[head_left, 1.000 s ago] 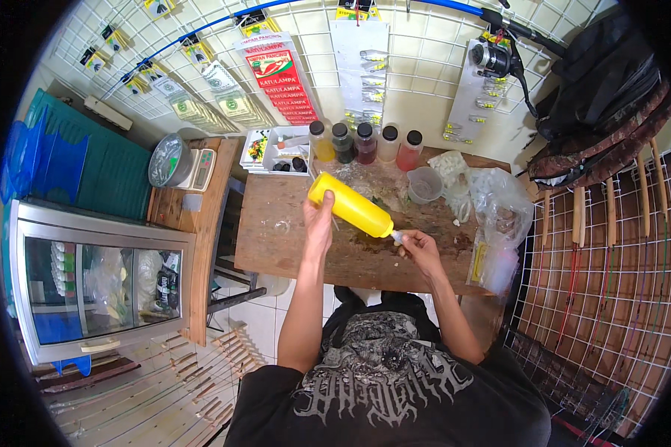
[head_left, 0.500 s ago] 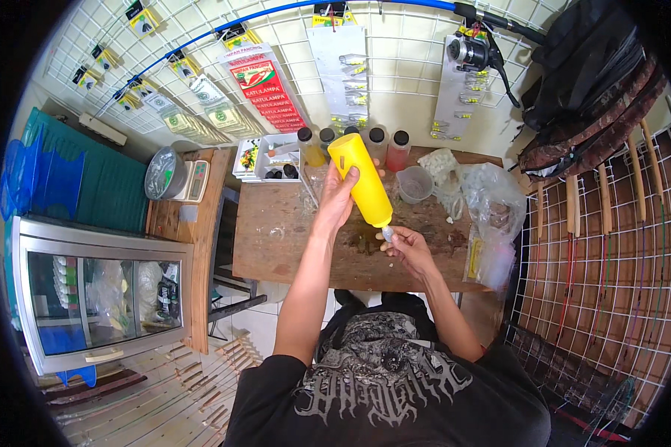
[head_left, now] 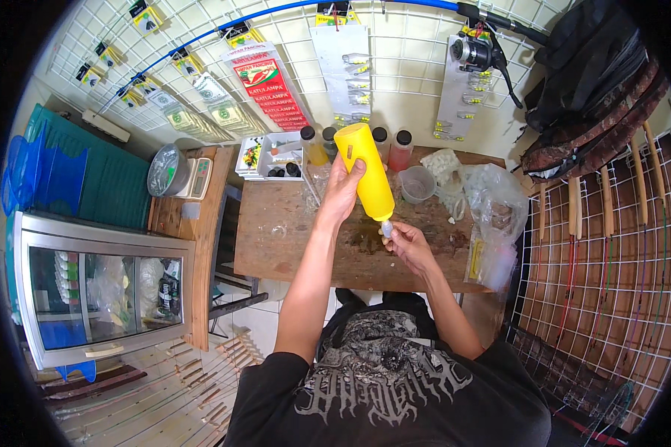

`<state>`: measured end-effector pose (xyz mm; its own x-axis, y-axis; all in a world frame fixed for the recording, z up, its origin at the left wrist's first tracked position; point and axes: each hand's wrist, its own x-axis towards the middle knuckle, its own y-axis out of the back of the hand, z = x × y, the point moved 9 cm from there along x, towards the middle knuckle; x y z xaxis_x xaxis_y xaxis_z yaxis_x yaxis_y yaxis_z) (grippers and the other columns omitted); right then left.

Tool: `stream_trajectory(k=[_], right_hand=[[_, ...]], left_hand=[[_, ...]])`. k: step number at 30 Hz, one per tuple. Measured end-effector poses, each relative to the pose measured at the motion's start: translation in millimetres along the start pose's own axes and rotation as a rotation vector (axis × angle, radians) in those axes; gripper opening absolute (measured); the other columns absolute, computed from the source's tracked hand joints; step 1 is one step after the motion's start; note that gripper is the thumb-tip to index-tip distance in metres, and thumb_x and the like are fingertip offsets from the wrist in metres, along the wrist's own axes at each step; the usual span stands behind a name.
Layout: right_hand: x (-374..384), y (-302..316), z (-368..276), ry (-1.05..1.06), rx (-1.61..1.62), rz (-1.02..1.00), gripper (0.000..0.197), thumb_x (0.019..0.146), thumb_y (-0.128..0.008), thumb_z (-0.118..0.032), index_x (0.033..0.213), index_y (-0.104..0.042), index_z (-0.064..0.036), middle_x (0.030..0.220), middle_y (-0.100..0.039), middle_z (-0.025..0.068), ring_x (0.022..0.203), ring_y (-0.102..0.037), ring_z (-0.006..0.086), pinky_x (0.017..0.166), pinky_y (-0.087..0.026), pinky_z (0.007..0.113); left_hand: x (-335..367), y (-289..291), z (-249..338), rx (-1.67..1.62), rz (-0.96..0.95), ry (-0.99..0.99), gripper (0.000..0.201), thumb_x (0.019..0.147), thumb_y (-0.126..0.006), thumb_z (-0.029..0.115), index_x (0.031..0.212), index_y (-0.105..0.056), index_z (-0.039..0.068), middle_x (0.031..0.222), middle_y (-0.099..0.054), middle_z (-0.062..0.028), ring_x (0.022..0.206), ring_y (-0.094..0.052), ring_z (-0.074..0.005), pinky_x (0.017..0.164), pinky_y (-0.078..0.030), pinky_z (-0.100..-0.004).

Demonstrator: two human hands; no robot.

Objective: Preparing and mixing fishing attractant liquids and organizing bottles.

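Note:
My left hand [head_left: 342, 188] is wrapped around a yellow squeeze bottle [head_left: 373, 182], thumb along its side. The bottle is tipped over above the table, its base up and its narrow tip pointing down toward me. Just under that tip, the fingers of my right hand [head_left: 412, 249] pinch a small, greyish see-through container [head_left: 387, 229]. The tip meets or enters its mouth; I cannot tell which. What the small container holds is too small to make out.
On the wooden table [head_left: 283, 249] stand dark-capped bottles, including a red-filled one [head_left: 401, 151], and a clear cup [head_left: 417, 185]. Plastic bags [head_left: 496, 201] lie at the right, a white tray [head_left: 274, 177] at back left. A scale [head_left: 196, 179] and glass-fronted cabinet [head_left: 104, 290] stand left.
The yellow bottle has swung slightly more upright, its base end shifting to the right. My right hand keeps the small container under its tip.

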<state>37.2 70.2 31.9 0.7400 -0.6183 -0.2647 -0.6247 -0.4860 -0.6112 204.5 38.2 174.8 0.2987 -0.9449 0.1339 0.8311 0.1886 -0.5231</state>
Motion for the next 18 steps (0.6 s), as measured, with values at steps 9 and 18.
stream_trajectory(k=[9, 18], right_hand=[[0.0, -2.9, -1.9, -0.004, -0.021, -0.005, 0.031, 0.101, -0.060, -0.013, 0.128, -0.061, 0.0029, 0.097, -0.067, 0.0045, 0.078, -0.058, 0.0100, 0.071, -0.049, 0.024], [-0.6, -6.3, -3.8, 0.007, 0.022, -0.028, 0.031, 0.101, -0.059, -0.012, 0.128, -0.061, 0.0038, 0.101, -0.066, 0.0055, 0.083, -0.058, 0.0110, 0.074, -0.048, 0.026]], left_hand=[[-1.8, -8.1, 5.8, 0.049, -0.049, -0.020, 0.063, 0.093, -0.069, 0.042, 0.138, -0.044, 0.007, 0.114, -0.063, -0.0073, 0.101, -0.066, -0.0189, 0.089, -0.053, -0.0342], [-2.7, -9.1, 7.4, 0.073, -0.051, -0.023, 0.069, 0.091, -0.070, 0.045, 0.140, -0.042, 0.006, 0.115, -0.063, -0.0071, 0.102, -0.066, -0.0186, 0.091, -0.053, -0.0343]])
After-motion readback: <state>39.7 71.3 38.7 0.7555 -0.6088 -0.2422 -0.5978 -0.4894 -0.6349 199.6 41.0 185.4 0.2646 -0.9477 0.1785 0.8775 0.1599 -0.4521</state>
